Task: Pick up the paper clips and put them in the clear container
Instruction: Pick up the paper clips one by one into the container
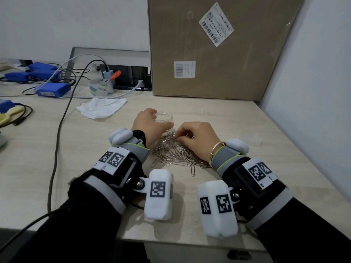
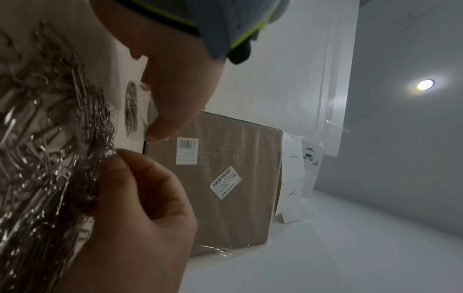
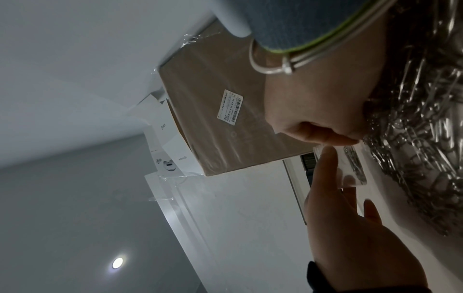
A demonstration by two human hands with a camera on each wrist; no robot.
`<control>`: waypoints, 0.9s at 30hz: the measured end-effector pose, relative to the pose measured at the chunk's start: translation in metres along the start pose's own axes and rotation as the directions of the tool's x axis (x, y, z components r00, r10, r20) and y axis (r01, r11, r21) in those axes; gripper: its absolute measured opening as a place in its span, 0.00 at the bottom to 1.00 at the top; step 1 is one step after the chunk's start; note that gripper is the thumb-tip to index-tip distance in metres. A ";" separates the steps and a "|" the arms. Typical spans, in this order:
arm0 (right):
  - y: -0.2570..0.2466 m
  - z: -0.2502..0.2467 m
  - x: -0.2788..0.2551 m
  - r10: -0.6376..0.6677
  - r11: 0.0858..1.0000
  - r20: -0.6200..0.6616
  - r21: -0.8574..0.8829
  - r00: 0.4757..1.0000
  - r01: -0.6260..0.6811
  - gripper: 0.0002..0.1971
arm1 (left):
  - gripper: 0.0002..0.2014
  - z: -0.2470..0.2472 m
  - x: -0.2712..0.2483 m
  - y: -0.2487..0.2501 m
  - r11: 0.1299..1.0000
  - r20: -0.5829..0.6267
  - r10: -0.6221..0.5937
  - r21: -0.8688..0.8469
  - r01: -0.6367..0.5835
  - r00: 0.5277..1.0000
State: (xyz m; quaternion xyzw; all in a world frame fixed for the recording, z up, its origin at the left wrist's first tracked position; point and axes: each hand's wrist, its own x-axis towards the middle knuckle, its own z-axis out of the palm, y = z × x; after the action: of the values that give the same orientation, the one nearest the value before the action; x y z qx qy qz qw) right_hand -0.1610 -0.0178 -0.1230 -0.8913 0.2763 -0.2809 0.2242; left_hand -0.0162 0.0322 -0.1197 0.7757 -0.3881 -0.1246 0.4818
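A: Desk (image 1: 218,114), pale wood grain. Heap of silver paper clips (image 1: 171,151) between the two wrists, spread loose, a few strays at the near edge. Clear container (image 1: 164,116) stands just beyond the heap, upright.

B: Can you see inside it?

A: From above, no; the left hand (image 1: 150,123) covers its near side. In the left wrist view a small cluster of clips shows through the wall. How many, cannot tell.

B: Left hand's state?

A: Fingers and thumb curved round the container, gripping its side.

B: And the right?

A: Right hand (image 1: 197,138) sits on the heap, fingers curled in, fingertips pinched together at the pile's far edge. The left wrist view shows the tips closed on bright wire, so it is pinching paper clips. The count is hidden by the fingers.

B: Anything else half hidden?

A: A faint clear disc (image 1: 253,139) right of the right wrist, hard to make out against the desk. Both wrist views are dim and tilted.

B: Writing?

A: Cardboard box (image 1: 218,54) behind the container carries two white barcode labels; the upper one reads "15 Y5 EE 15 X 32", the rest too small. The tape roll (image 1: 101,88) at left shows "deli" printed round it, upside down. White crumpled tissue (image 1: 101,109) lies in front of the roll. Blue boxes (image 1: 53,89) with cables further left, no legible marks.
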 end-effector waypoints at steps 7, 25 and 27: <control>0.005 -0.004 0.003 0.152 0.975 -0.203 0.193 0.967 -0.113 0.03 | 0.35 -0.001 0.001 -0.002 1.000 0.007 -0.002 -0.006 0.002 1.000; -0.001 -0.014 0.004 0.035 0.960 -0.357 0.271 0.934 0.067 0.03 | 0.23 0.000 -0.029 0.024 0.960 0.402 0.264 -0.027 -0.277 0.877; 0.001 -0.014 0.003 -0.012 0.977 -0.332 0.196 0.943 0.081 0.04 | 0.22 0.000 -0.029 0.023 0.960 0.385 0.273 -0.054 -0.274 0.882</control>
State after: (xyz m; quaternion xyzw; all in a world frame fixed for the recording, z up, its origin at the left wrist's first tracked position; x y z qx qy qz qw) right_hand -0.1676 -0.0241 -0.1124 -0.8100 0.2577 -0.4582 0.2598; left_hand -0.0464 0.0478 -0.1054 0.6734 -0.5815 -0.2064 0.4071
